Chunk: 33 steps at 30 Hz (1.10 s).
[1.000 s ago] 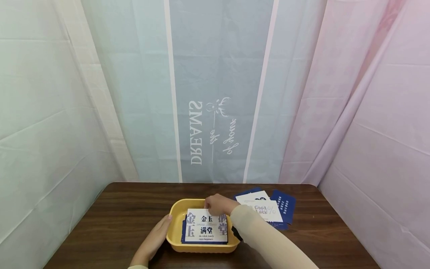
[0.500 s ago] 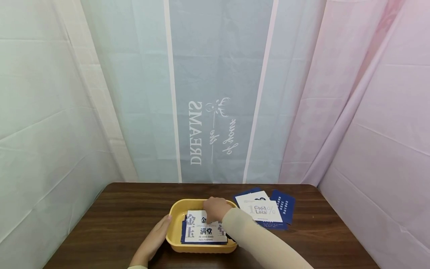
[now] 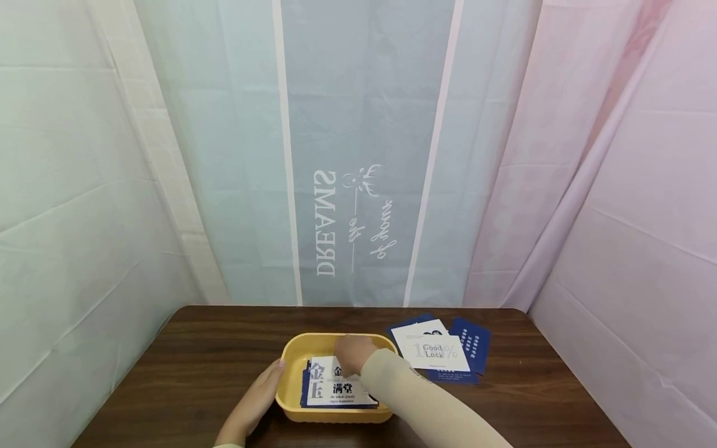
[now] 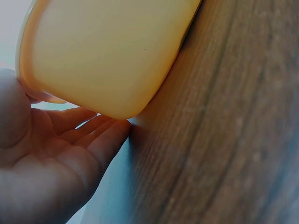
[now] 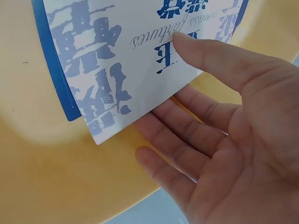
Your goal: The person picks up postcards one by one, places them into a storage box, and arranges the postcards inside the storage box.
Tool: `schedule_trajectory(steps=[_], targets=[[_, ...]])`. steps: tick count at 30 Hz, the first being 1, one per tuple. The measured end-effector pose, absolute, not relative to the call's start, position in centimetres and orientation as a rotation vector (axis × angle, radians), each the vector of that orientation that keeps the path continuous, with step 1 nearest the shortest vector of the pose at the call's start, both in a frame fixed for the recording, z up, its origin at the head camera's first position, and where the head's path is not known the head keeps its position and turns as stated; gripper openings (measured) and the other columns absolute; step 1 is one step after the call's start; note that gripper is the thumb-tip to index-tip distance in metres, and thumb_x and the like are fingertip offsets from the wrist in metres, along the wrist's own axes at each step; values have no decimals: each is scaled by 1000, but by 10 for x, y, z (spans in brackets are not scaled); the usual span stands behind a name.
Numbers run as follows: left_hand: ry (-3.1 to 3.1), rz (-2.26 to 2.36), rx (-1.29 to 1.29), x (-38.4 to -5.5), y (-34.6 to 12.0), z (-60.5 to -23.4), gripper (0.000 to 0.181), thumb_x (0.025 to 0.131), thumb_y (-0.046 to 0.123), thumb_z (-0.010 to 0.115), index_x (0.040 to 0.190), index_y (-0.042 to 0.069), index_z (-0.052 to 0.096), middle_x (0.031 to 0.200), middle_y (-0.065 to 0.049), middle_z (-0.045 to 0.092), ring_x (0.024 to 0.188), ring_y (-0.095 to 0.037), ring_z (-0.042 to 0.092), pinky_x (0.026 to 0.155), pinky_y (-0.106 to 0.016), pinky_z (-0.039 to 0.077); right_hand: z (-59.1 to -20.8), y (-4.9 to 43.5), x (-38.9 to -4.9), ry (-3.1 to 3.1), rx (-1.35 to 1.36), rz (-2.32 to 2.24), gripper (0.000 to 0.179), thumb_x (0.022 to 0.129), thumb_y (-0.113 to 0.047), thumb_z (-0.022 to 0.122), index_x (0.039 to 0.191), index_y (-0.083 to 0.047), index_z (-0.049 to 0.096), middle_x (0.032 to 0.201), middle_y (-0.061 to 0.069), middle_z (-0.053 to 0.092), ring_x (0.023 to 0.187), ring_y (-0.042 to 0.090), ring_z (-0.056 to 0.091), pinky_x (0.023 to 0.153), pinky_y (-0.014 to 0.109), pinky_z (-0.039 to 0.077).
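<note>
A yellow plastic tray (image 3: 292,376) stands on the table near its front, with a white printed card (image 3: 330,393) lying over blue cards (image 3: 304,392) inside. My right hand (image 3: 353,354) reaches in over the back of the tray. In the right wrist view, its thumb rests on the face of the white card (image 5: 121,51) and the fingers go under the edge, so the hand (image 5: 247,130) pinches it. My left hand (image 3: 254,399) lies against the tray's left wall. The left wrist view shows that hand's fingers (image 4: 112,140) fairly straight, touching the tray's outside.
To the right of the tray, several white and blue cards (image 3: 439,353) lie spread and overlapping on the dark wooden table (image 3: 224,348). A printed curtain (image 3: 358,124) hangs behind the table, with pale cloth on both sides.
My right hand has moved slightly left and deeper into the tray, covering more of the white card. The card has shifted a little toward the front. My left hand stays at the tray.
</note>
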<state>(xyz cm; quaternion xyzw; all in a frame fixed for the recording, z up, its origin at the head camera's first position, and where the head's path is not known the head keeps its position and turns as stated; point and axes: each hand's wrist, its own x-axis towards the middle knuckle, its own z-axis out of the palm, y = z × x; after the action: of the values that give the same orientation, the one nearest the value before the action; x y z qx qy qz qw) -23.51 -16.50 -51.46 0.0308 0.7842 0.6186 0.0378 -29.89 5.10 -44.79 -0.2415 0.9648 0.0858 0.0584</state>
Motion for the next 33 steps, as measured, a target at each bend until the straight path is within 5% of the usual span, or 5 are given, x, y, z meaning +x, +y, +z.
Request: schedule_trajectory(steps=[15,33], targets=[[2412,1885,98,-234,-165,-514,72,110,42,34,147,-20,26,153,-39,25,143,-52,20,114,-65,19,-444,43,-292,2943,-732,374,15,82,-20,84,82,-14,70,79,-1,62,65,14,49,56,30,48],[2431,1857,61,-235,-165,-511,73,110,43,34,147,-19,27,153,-38,25,143,-52,20,113,-65,19,-446,50,-301,2947,-761,312,23,88,-29,78,75,-15,64,64,-2,55,55,12,45,51,29,44]])
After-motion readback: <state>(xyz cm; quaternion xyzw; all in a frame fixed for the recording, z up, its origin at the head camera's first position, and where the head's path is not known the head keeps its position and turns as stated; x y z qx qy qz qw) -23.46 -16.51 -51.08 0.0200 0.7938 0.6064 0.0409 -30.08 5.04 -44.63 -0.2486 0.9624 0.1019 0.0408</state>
